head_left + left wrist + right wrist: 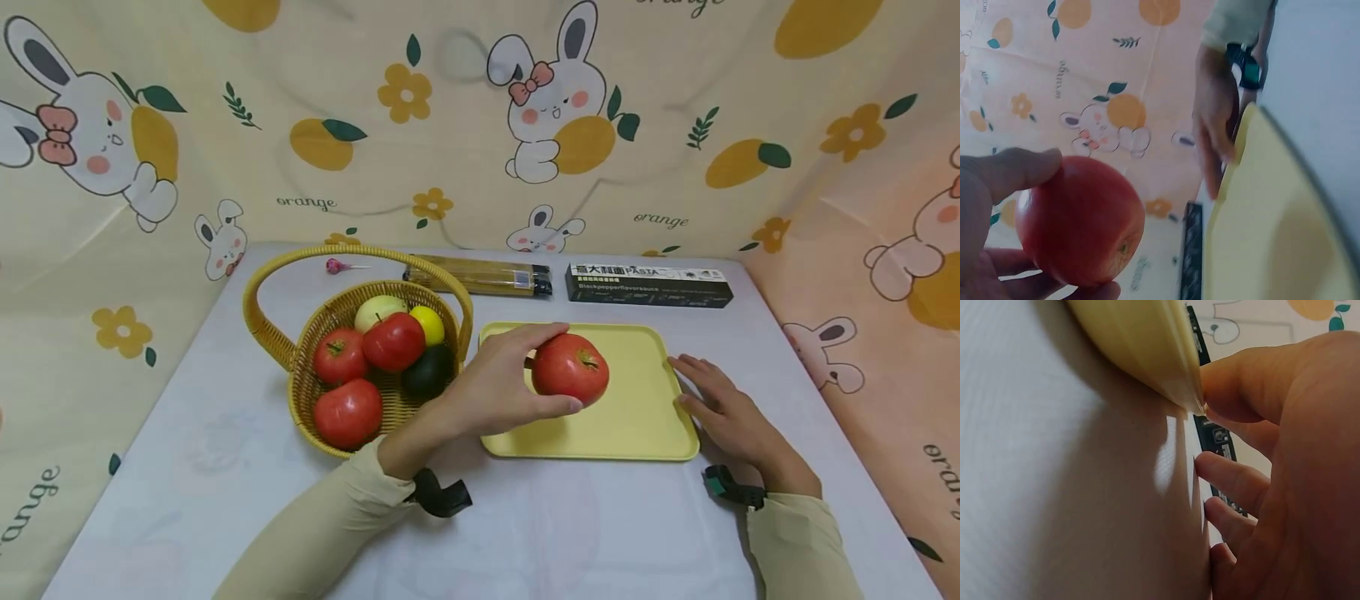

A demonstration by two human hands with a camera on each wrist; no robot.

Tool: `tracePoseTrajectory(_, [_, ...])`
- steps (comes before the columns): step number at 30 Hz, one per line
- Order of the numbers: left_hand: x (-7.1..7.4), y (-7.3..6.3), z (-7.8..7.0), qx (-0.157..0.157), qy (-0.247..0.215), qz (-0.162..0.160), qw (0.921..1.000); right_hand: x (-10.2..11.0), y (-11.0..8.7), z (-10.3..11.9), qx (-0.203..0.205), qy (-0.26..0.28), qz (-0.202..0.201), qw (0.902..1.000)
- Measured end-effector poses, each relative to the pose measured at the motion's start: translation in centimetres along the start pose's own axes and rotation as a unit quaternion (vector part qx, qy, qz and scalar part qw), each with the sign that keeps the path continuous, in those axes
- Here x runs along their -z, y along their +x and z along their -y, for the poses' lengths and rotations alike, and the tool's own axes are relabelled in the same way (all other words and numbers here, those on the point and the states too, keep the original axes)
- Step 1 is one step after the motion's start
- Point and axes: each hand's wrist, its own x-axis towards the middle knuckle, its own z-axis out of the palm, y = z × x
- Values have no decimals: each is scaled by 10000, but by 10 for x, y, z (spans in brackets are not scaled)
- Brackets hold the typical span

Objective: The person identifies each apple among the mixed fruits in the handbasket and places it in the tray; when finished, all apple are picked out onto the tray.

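My left hand point(498, 379) grips a red apple point(572, 369) between thumb and fingers, above the yellow tray point(645, 433). In the left wrist view the apple point(1082, 219) shows its stem end at lower right, and the fingers curl under it. At the tray's right edge rests my right hand point(731, 412), its fingers fairly straight. The right wrist view has the thumb of that right hand point(1310, 444) against the tray rim point(1194, 381), with the other fingertips low by the white table surface.
Left of the tray stands a wicker basket point(300, 408) with a tall handle, holding red apples point(348, 414), a pale round fruit point(381, 310), a yellow fruit point(429, 323) and a dark fruit point(429, 372). Behind lie a lollipop point(335, 266), noodle packs point(480, 276) and a pasta box point(648, 286).
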Motion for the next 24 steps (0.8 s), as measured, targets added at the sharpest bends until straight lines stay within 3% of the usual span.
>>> tracePoseTrajectory(9, [-54,41,-1,341,-212,-164,9991,0,1,0,-109,4,67,9999])
tracePoseTrajectory(17, [-86,83,31,976,-251,-499,9937,-2,0,-1,81,51,-29,10000])
tracePoseTrajectory(24, [-101,108,48,1006,-429,-453,9930,-1,-1,-1,17,-5,-41,10000])
